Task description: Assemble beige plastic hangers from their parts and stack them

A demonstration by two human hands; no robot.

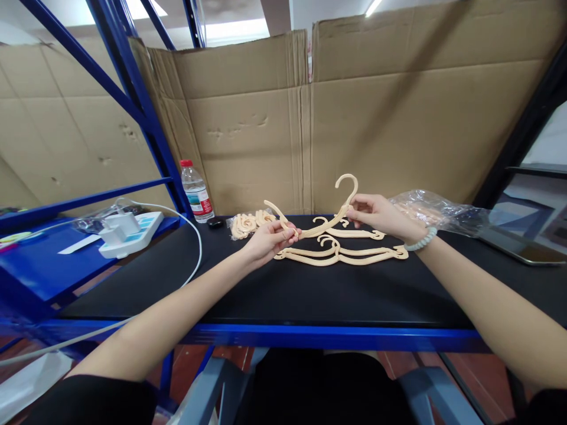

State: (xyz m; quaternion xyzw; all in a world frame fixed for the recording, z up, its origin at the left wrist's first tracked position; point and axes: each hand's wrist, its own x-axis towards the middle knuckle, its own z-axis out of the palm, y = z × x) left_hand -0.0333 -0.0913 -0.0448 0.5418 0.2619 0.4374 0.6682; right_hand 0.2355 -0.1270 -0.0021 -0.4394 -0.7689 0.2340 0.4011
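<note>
A cream plastic hanger is held just above a black work surface. My left hand pinches its left arm near the tip. My right hand grips it at the neck, just below the hook. Two more cream hangers lie flat under and behind it, one nearer and one farther. A clear bag of small cream parts lies to the left of my left hand.
A water bottle and a small black object stand at the back left. A crumpled clear plastic bag lies at the right. A white power strip with cable sits on the blue shelf. Cardboard walls close the back.
</note>
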